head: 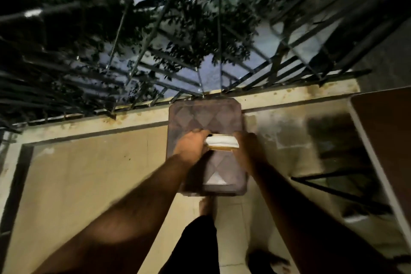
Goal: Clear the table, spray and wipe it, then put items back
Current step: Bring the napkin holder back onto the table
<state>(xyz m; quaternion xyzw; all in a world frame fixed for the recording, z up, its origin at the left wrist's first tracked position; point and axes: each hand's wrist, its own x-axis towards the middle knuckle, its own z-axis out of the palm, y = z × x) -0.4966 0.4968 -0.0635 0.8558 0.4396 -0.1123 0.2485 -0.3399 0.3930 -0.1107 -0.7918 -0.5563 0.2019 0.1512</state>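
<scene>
While both hands are reaching forward at night on a balcony, the entries are reading as follows.

Item: small white-and-gold flat rectangular stack (222,143), possibly a folded cloth on a thin box; blur is preventing a firmer identification. It is sitting between the two sets of fingers, directly over the dark brown square plastic stool with diamond-patterned top (205,122), which is serving as the table here.

Left hand (192,145): fingers are curling round the stack's left end. Right hand (248,144): fingers are closing on its right end.

Handling, as a judgement: it is looking light, soft on top, stiffer beneath; holding both short ends is suiting it.

Containers: whether the gold part is a box with contents cannot be told.

Beyond the fingers: black metal railing (155,87). Right of the fingers: brown board with pale edging (387,131).
</scene>
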